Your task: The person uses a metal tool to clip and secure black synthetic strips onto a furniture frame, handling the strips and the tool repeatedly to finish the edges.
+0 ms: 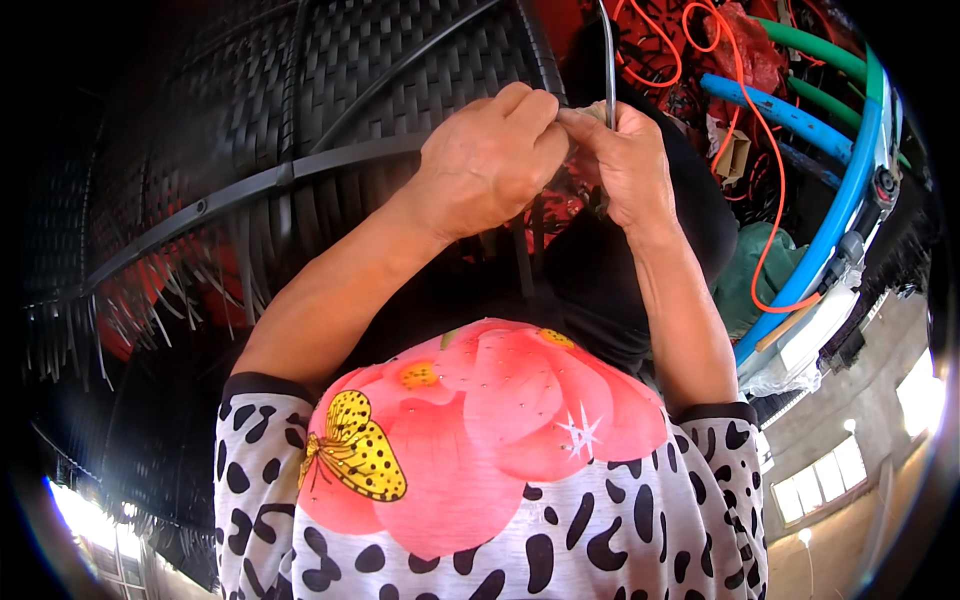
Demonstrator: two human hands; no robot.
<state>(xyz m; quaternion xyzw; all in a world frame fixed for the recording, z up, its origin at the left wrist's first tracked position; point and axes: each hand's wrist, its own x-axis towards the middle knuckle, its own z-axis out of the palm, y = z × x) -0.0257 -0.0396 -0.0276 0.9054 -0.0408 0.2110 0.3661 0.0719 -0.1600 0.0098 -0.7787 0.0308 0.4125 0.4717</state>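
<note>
Both hands meet close together at the edge of a black woven panel [390, 95], in front of my chest. My left hand [490, 165] is closed in a fist beside the panel's corner; what its fingers pinch is hidden. Just right of it, my right hand [635, 165] is closed around a thin metal rod [610, 65], which points up and away from me. The right thumb and fingertips nearly touch the left fingers. A dark frame bar [240, 190] runs along the panel's near edge, with loose strip ends [160, 310] fringing below it.
At right stand a blue curved tube [840, 240] and green tubes [815, 48]. An orange cord [775, 170] loops among them. A small cardboard box [733, 152] and dark green cloth [750, 275] lie there too. Red material [545, 215] shows beneath my hands.
</note>
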